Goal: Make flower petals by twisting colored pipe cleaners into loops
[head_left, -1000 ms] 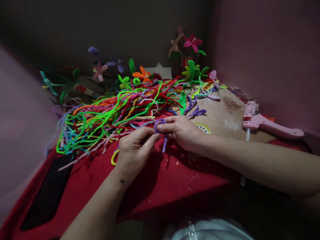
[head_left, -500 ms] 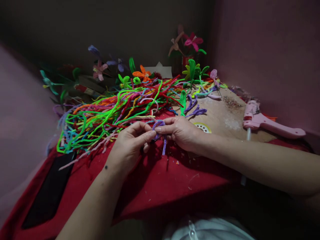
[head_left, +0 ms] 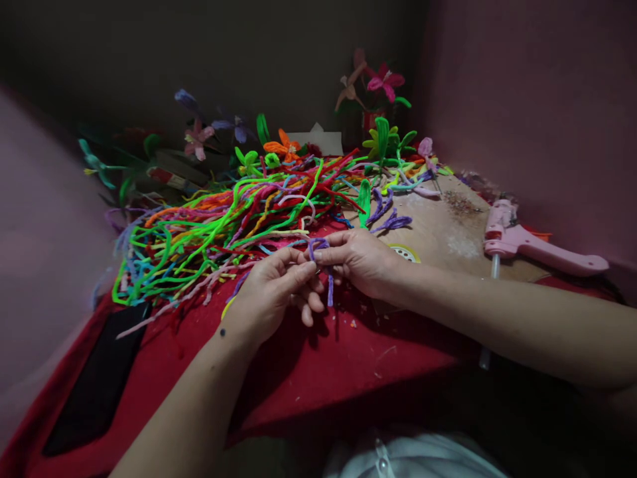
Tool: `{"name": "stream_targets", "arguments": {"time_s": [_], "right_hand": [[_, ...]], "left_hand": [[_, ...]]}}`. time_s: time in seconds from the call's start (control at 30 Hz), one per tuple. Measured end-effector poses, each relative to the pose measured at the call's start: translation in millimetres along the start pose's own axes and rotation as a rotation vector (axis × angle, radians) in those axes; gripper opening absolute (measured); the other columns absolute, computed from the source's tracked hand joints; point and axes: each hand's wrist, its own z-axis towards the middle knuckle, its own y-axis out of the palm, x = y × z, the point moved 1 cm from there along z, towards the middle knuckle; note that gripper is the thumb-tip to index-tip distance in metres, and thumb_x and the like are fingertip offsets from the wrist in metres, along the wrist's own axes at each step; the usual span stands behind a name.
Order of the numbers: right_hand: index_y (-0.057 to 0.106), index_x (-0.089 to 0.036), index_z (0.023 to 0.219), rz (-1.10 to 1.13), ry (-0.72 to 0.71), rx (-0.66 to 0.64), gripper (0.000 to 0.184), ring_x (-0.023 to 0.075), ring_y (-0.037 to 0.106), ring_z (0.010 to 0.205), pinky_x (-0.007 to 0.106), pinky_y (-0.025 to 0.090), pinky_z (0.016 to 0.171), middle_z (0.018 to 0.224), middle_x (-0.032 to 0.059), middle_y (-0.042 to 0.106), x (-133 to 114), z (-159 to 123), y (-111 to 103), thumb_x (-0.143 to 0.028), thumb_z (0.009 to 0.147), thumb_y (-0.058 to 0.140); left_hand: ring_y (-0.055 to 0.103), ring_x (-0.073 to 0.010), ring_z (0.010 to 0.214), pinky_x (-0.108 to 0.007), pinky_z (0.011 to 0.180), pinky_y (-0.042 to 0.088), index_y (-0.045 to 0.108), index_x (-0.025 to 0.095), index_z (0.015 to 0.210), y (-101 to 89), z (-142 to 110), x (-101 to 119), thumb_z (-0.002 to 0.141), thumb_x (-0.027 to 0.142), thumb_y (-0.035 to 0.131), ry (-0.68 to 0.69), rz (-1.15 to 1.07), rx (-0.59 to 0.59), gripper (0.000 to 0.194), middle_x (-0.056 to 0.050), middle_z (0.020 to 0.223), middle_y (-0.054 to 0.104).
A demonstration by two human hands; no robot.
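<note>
One purple pipe cleaner (head_left: 330, 290) is held between both hands just above the red-covered tabletop (head_left: 343, 365), its loop uppermost and its tail pointing down, the long axis near upright. The right hand (head_left: 359, 263), reaching in from the side, has its grip pinched on the loop; the left hand (head_left: 279, 289) (lower fingers loosely curled) meets the loop with thumb and forefinger, though whether it grasps or only touches, I cannot tell. Beyond lie two purple pieces (head_left: 397, 222), one green leaf (head_left: 364, 203) and one pink glue gun (head_left: 552, 251).
</note>
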Motion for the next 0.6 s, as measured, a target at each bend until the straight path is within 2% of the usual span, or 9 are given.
{"name": "stream_targets", "arguments": {"time_s": [0.1,0.23,0.33,0.47,0.6], "right_hand": [[0.062,-0.01,0.068,0.051,0.046,0.012,0.001,0.0075,0.047,0.043,0.021,0.03,0.04,0.056,0.0008,0.058,-1.7,1.5,-0.3,-0.01,0.069,0.063],[0.06,-0.01,0.064,0.172,0.101,-0.018,0.01,0.0078,0.048,0.043,0.021,0.033,0.041,0.056,0.0006,0.058,-5.2,3.8,-0.4,-0.008,0.073,0.057],[0.059,-0.01,0.064,0.198,0.111,-0.039,0.011,0.007,0.047,0.042,0.021,0.034,0.041,0.056,0.0,0.057,-6.8,5.7,-0.8,-0.008,0.075,0.057],[0.059,-0.011,0.067,0.213,0.109,-0.031,0.009,0.0059,0.045,0.042,0.02,0.035,0.041,0.055,-0.0008,0.057,-5.3,7.6,-2.4,-0.008,0.076,0.057],[0.059,-0.01,0.066,0.177,0.137,-0.013,0.008,0.0071,0.049,0.043,0.019,0.035,0.04,0.055,0.0007,0.059,-2.4,6.4,-2.9,-0.008,0.074,0.059]], "left_hand": [[0.05,-0.0073,0.038,-0.017,0.032,0.041,0.048,0.018,0.086,-3.5,-1.7,0.8,0.083,0.031,0.057,0.013,0.047,-0.017,0.017,0.004,0.06,0.055],[0.052,-0.0059,0.041,-0.014,0.034,0.039,0.05,0.017,0.087,-7.4,-3.7,4.0,0.083,0.025,0.058,0.034,0.022,-0.122,0.011,0.003,0.067,0.058],[0.048,-0.0054,0.035,-0.013,0.029,0.033,0.051,0.018,0.086,-7.4,-4.3,5.7,0.084,0.025,0.056,0.011,0.041,-0.103,0.009,0.004,0.061,0.058],[0.037,-0.0047,0.026,-0.012,0.026,0.025,0.05,0.02,0.088,-5.8,-3.8,4.7,0.085,0.026,0.05,-0.089,-0.025,-0.095,0.006,0.006,0.05,0.055],[0.036,-0.005,0.025,-0.012,0.026,0.022,0.052,0.018,0.086,-6.5,-3.3,3.8,0.082,0.024,0.05,-0.143,0.016,-0.077,0.007,0.004,0.046,0.055]]}}
